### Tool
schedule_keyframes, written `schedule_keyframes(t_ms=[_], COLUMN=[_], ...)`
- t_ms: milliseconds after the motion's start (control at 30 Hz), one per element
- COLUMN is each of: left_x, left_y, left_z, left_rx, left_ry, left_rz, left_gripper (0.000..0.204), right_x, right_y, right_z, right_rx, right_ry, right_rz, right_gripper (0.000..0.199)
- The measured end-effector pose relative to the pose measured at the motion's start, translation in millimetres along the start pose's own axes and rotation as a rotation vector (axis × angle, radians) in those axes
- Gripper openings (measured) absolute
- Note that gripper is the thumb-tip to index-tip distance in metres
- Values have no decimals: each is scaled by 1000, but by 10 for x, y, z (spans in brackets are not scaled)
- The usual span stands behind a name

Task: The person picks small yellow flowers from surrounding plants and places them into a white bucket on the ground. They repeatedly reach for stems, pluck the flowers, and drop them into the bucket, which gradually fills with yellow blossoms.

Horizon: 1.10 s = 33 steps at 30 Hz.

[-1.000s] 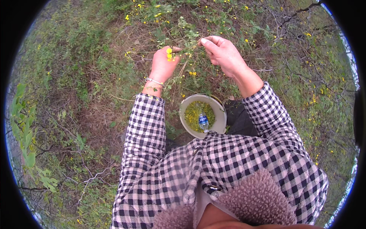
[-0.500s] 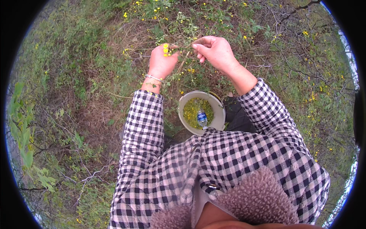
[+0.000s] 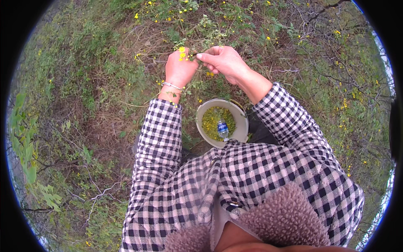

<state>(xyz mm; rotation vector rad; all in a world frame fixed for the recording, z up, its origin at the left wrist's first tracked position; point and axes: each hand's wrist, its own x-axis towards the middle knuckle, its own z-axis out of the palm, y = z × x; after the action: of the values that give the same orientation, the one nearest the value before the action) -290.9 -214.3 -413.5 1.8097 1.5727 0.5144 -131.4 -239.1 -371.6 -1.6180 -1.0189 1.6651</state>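
My left hand (image 3: 179, 69) is closed around a small bunch of yellow flowers (image 3: 181, 53) that poke out above its fingers. My right hand (image 3: 222, 61) reaches in from the right, its thumb and finger pinched on a green stem right beside the bunch. Both hands are up among a weedy plant with yellow blooms (image 3: 205, 25). Below them, between my arms, hangs a pale round bucket (image 3: 242, 122) holding a layer of picked yellow-green flowers (image 3: 212, 122) and a small plastic bottle (image 3: 222, 128).
Rough ground with dry grass (image 3: 100, 126) and low weeds lies all around. More yellow flowers (image 3: 342, 101) dot the right side among bare twigs. Leafy green shoots (image 3: 29, 155) stand at the far left.
My right hand has come left and down until it meets my left hand at the bunch. The left hand has stayed about where it was, still holding the flowers.
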Motion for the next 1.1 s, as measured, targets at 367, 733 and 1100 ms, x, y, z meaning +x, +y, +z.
schedule_keyframes(t_ms=[367, 733, 1100], left_x=[126, 81, 102], left_y=[-177, -134, -25], left_z=[60, 11, -86], left_rx=[-388, -908, -955], left_ry=[59, -15, -67], left_rz=[-114, -258, -277], left_gripper=[25, 24, 24], right_x=[-261, -730, -89], right_y=[-127, -109, -543], right_z=[-336, -613, -497], right_rx=[236, -798, -825], right_ry=[-177, -807, 67], right_rz=[31, 135, -540], right_gripper=[24, 30, 21])
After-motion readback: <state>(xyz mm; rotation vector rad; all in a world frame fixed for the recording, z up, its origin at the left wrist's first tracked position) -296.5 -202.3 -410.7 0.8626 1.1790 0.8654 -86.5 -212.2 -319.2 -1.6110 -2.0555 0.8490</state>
